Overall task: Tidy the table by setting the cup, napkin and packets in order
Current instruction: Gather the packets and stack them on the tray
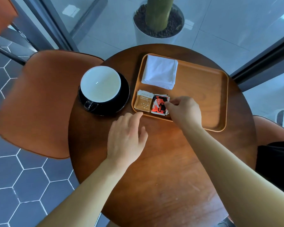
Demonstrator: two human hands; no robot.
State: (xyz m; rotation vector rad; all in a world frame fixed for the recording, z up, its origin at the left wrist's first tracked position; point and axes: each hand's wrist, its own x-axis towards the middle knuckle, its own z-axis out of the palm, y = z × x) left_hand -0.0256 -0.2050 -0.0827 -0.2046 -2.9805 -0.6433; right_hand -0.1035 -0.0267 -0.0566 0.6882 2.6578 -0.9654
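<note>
A wooden tray (203, 89) lies on the round wooden table (154, 161). A folded white napkin (160, 72) rests in the tray's far left corner. Two packets lie side by side in its near left corner: a tan packet (143, 102) and a red packet (159, 105). My right hand (184, 110) pinches the right edge of the red packet with its fingertips. My left hand (126, 138) lies flat on the table with fingers apart, its fingertip at the tray's near left rim. An empty white-lined black cup (100, 84) stands on a black saucer (121, 102) left of the tray.
An orange chair (39, 102) stands close against the table's left side. Another orange seat (272, 131) is at the right. A white planter (157, 23) with a green trunk stands on the floor beyond the table, behind glass.
</note>
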